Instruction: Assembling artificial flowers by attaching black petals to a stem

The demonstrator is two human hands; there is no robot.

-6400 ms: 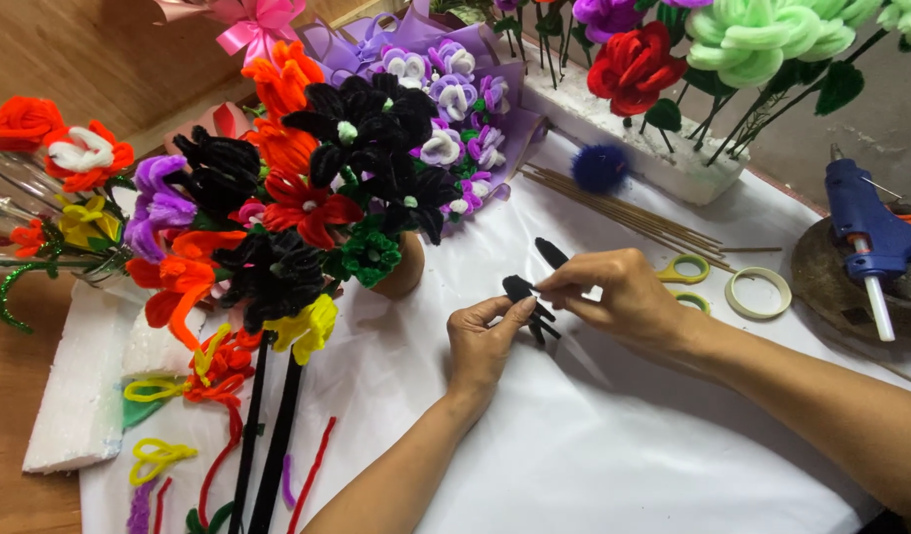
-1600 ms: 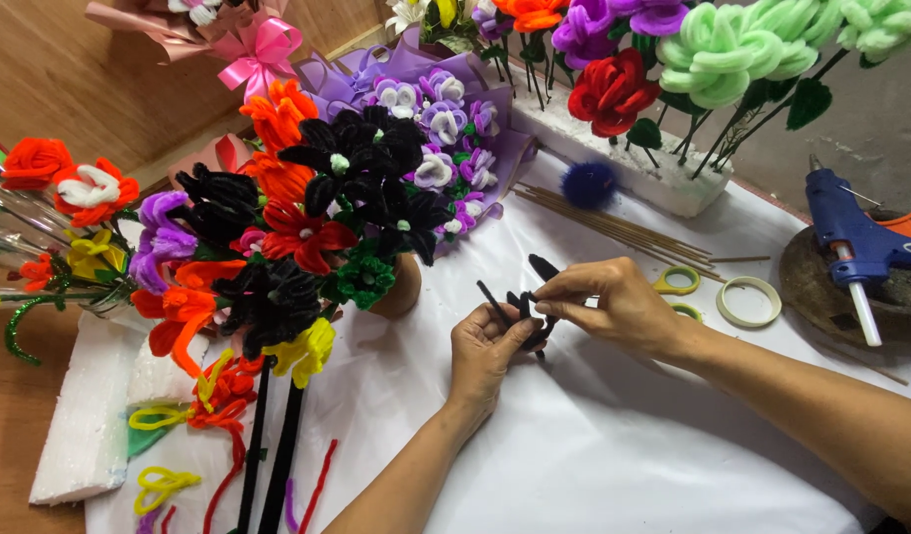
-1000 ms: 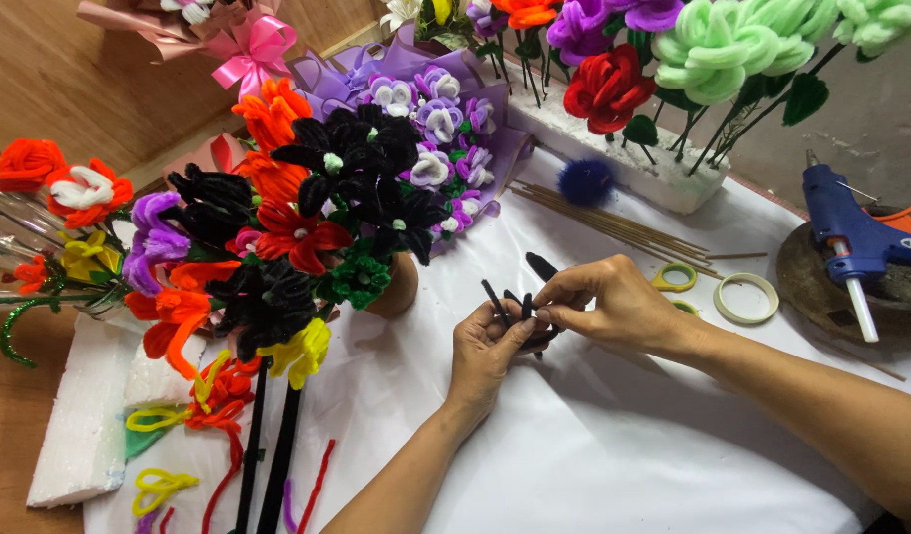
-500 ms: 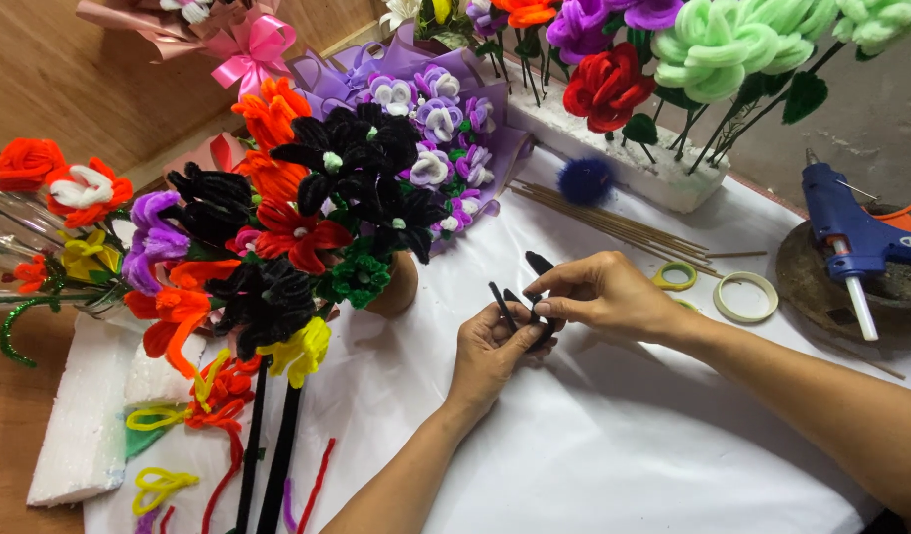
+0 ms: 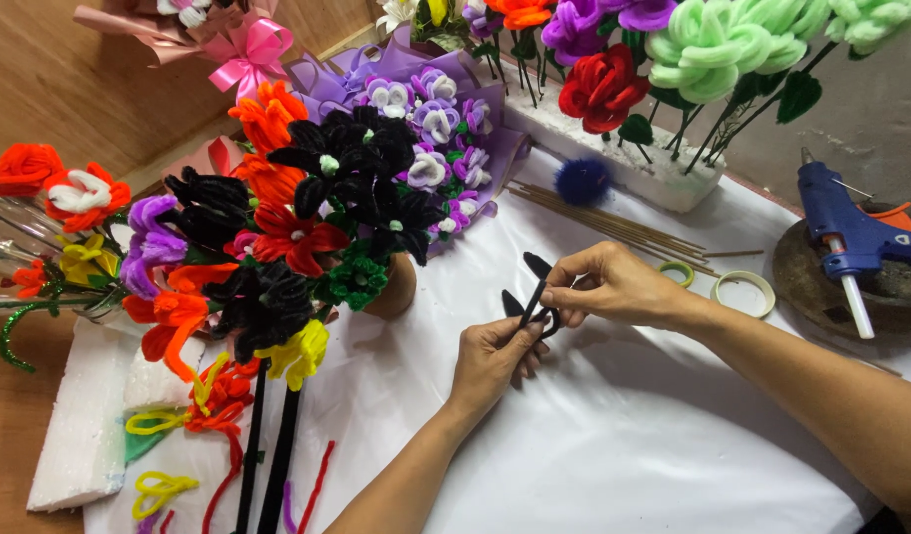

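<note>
Over a white-covered table point(image 5: 624, 455), two bare hands meet on a small black pipe-cleaner piece point(image 5: 531, 295) — a fuzzy stem with looped petals, held just above the cloth. Both hands are pinched shut on it: the left hand point(image 5: 492, 358) comes up from below and grips its lower end between thumb and fingers, while the right hand point(image 5: 606, 288) reaches in from the right and nips the stem near the middle with its fingertips. The loops stand up and to the left of the right hand's fingers, between the two hands and the flowers behind.

Just left of the hands, a crowded bunch of pipe-cleaner flowers point(image 5: 307, 227) — black, red, orange, purple, yellow and green — leans over the table, its black stems running down toward the near edge. Behind it lies a purple-wrapped bouquet point(image 5: 431, 138). A white foam block point(image 5: 614, 148) at the back holds red, green and purple blooms upright, with a blue pom-pom point(image 5: 583, 181) beside it and thin wooden sticks point(image 5: 614, 222) lying in front. Near the right wrist lie two tape rolls point(image 5: 742, 293); farther right, well apart from the hands, a blue glue gun point(image 5: 846, 237) rests on a round dark tray point(image 5: 871, 297).
</note>
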